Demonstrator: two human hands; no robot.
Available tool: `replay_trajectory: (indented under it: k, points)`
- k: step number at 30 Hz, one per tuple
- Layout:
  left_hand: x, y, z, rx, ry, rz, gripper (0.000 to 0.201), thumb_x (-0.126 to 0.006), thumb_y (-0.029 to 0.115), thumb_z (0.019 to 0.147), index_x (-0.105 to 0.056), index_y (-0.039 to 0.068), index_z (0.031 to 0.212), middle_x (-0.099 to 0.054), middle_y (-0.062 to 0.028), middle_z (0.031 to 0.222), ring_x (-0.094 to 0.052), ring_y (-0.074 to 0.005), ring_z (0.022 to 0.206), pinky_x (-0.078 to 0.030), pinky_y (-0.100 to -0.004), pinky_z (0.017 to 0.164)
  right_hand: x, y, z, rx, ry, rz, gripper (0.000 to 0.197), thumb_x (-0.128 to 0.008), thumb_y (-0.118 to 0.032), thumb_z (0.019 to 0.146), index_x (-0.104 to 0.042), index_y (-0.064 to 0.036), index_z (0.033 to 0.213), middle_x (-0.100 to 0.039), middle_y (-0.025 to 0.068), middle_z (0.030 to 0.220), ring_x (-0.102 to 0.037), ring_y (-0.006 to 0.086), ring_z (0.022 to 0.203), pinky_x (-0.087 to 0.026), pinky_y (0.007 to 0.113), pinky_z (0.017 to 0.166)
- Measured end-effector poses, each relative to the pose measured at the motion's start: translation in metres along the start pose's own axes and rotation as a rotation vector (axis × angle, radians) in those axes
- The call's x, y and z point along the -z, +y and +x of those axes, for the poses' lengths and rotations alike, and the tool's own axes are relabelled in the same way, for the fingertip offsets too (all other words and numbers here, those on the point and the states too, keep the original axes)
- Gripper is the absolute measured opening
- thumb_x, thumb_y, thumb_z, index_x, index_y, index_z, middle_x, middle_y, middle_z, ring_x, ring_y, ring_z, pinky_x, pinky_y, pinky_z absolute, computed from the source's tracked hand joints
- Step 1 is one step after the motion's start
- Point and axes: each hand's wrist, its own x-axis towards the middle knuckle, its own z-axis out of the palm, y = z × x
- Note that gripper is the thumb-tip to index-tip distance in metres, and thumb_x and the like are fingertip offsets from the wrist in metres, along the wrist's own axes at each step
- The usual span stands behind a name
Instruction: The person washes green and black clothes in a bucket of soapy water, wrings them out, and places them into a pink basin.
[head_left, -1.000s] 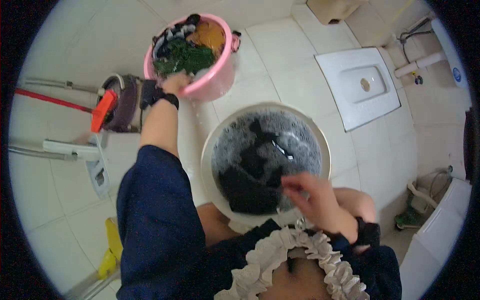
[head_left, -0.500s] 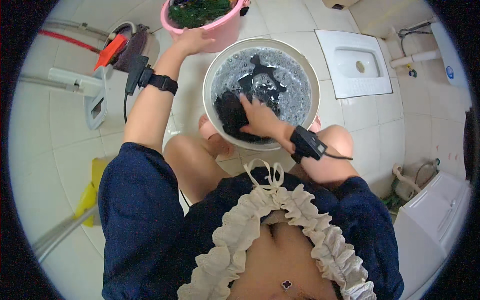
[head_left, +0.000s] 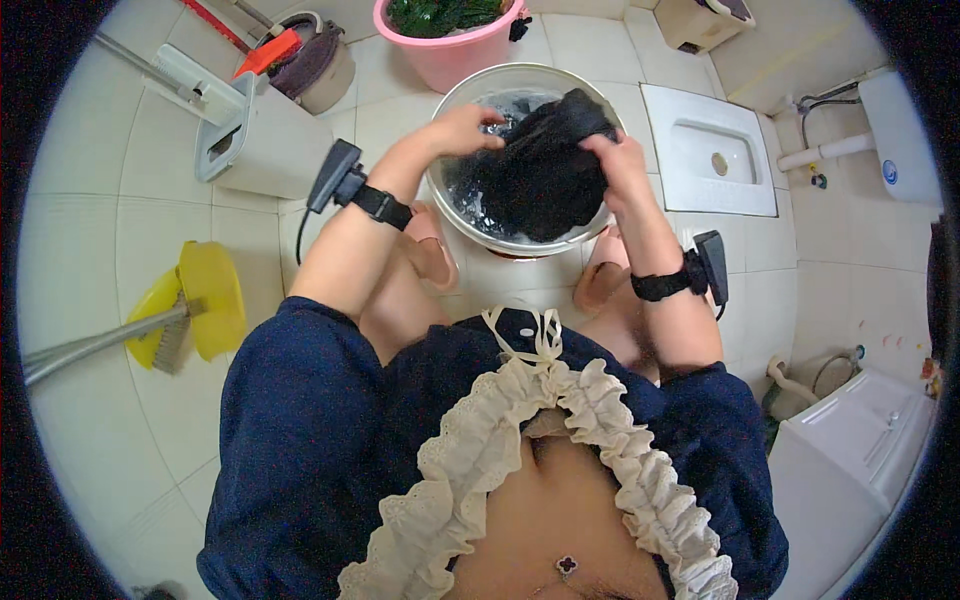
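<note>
A wet black cloth garment is lifted and bunched over a round metal basin of soapy water on the floor between my feet. My right hand is closed on the garment's right side, thumb pressed over it. Over the basin's left rim, my left hand has its fingers apart and bent beside the garment's left edge, without a visible grip. The garment hides most of the water; foam shows at the left.
Behind the basin stands a pink tub holding dark green material. A squat toilet is set in the floor at right. On the left are a white bin, a dark-topped bucket and a yellow dustpan with a brush.
My left hand has moved from the pink tub to the basin. My right hand has shifted right and raised the black garment from the water. The view has moved slightly.
</note>
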Motion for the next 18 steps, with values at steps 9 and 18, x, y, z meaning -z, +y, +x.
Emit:
replay_trajectory:
  k: [9,18]
  points:
    - [-0.103,0.035,0.021,-0.036,0.103,-0.555,0.084,-0.068,0.023,0.072,-0.015,0.003,0.135,-0.040,-0.0174,0.126,-0.038,-0.0234,0.117,-0.032,-0.0313,0.096,0.014,-0.033,-0.019,0.241,0.019,0.320,0.025,-0.060,-0.002,0.068,-0.052,0.0009,0.091,-0.058,0.0090,0.082,-0.057,0.0189,0.071,-0.047,0.031,0.066]
    - [-0.093,0.059,-0.013,0.072,0.417,-0.029,0.031,-0.052,0.029,0.082,-0.057,-0.001,0.084,-0.057,-0.0226,0.074,-0.056,-0.0383,0.073,-0.043,-0.0405,0.065,0.020,-0.044,-0.027,0.545,0.065,0.168,0.023,-0.066,-0.011,0.070,-0.058,0.0014,0.088,-0.061,0.0085,0.078,-0.058,0.0162,0.066,-0.046,0.027,0.063]
